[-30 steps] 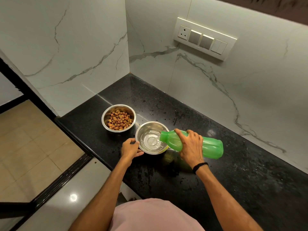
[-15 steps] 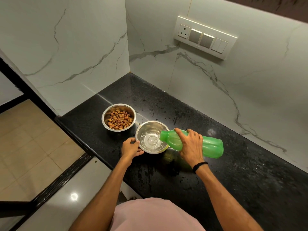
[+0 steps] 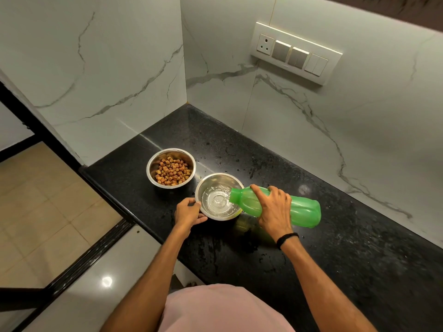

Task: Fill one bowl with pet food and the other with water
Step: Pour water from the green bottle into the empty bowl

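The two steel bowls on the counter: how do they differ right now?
Contents: the far bowl holds brown pet food; the near bowl holds shallow clear water. Handling: the left hand grips the near bowl's rim while the right hand tips a green bottle into it; the far bowl stands untouched. Both are round, shiny steel, upright on the black counter.

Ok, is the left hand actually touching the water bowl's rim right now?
Touching. The head view shows the left hand cupped against the near-left rim of the water bowl, fingers on the steel with no gap.

Black speckled countertop [image 3: 335,248], white marble wall [image 3: 119,68], switch panel [image 3: 296,53], beige floor tiles [image 3: 43,212]
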